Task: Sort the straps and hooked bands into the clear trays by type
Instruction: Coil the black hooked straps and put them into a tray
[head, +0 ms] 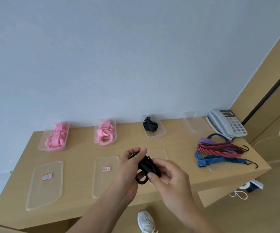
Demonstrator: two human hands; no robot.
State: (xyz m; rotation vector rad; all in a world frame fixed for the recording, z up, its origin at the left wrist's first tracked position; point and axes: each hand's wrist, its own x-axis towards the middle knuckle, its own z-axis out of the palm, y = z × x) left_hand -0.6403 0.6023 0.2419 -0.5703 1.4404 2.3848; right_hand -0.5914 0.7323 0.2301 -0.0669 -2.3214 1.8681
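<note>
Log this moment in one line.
left hand: grips black band | right hand: pinches it | clear tray: black bundle inside | hooked cords: loose on table

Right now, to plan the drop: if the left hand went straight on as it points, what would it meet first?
Probably the clear tray holding black bands, beyond the left hand, which grips a black bundle; depth is unclear, so it might pass above.

trays point(194, 125) stand behind lids point(45, 190) on table point(85, 148); bands point(220, 148) right, before phone point(226, 122).

The table point(78, 152) carries four trays point(194, 126) at twelve o'clock, lids point(45, 190) at eight, phone point(226, 123) at two, bands point(220, 149) at three.
</note>
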